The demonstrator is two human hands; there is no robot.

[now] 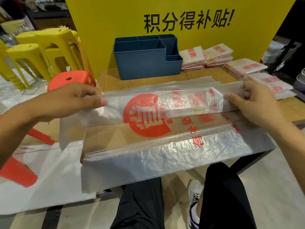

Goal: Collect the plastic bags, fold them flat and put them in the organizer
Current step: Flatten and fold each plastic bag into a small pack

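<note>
- While the bag (165, 123) lies spread across the surface (112, 80) with its long axis running left to right, both hands hold its far long edge, lifted and rolled toward the person.
- The left hand (72, 100) pinches the left end of that edge, thumb over curled fingers; the right hand (257, 103) pinches the right end the same way.
- The fold line lies between the two hands — so the coming move looks like drawing that edge nearer, over the part still flat and draping off the near edge.
- The organizer (145, 58), blue with several compartments, stands beyond the bag, nearer the left hand; nothing shows inside it.
- Folded bags (206, 56) sit in stacks just right of the organizer and further right.
- Writing: the yellow board (189, 20) behind reads "积分得补贴!"; the bag carries a red disc and red characters, seen upside down — "贴" can be made out, the rest not clearly.
</note>
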